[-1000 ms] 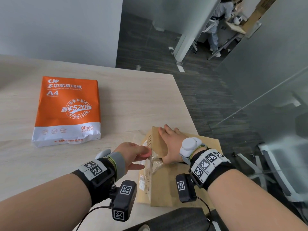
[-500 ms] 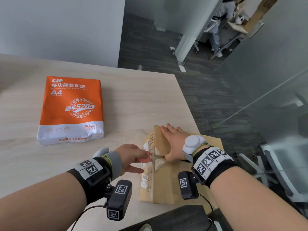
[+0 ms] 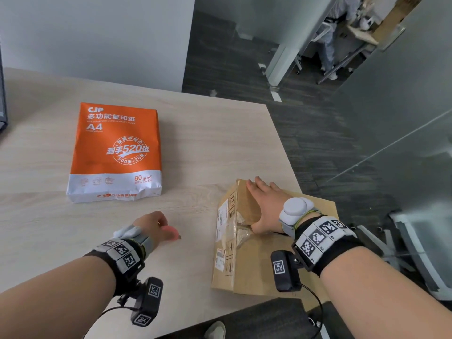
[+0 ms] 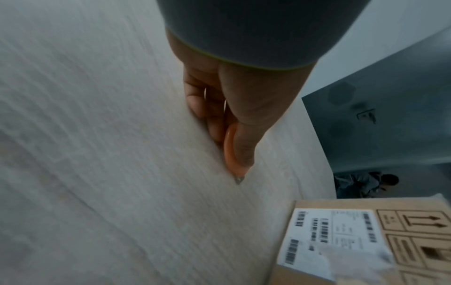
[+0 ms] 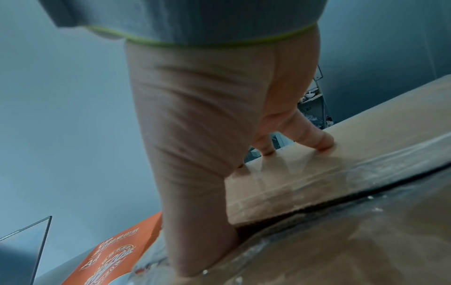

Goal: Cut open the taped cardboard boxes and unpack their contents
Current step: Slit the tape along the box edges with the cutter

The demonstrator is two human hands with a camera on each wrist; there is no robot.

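A brown cardboard box (image 3: 254,272) with clear tape and a white shipping label (image 4: 334,233) lies at the table's near right corner. Its top seam (image 5: 341,198) shows a dark slit along the tape. My right hand (image 3: 263,204) lies flat on the box's far top flap (image 5: 366,138), fingers straight, thumb down at the seam. My left hand (image 3: 156,227) is over the bare table to the left of the box and grips a small pink-orange cutter (image 3: 171,232), its short blade tip (image 4: 238,180) pointing at the table.
An orange and white pack of A4 paper (image 3: 115,152) lies on the wooden table (image 3: 208,143) at the left. The table's right edge runs just beyond the box, with dark carpet and a glass wall past it. A person stands far off.
My left hand has pulled back from the box's taped seam, moving left over the table with the cutter. The right hand stays flat on the box.
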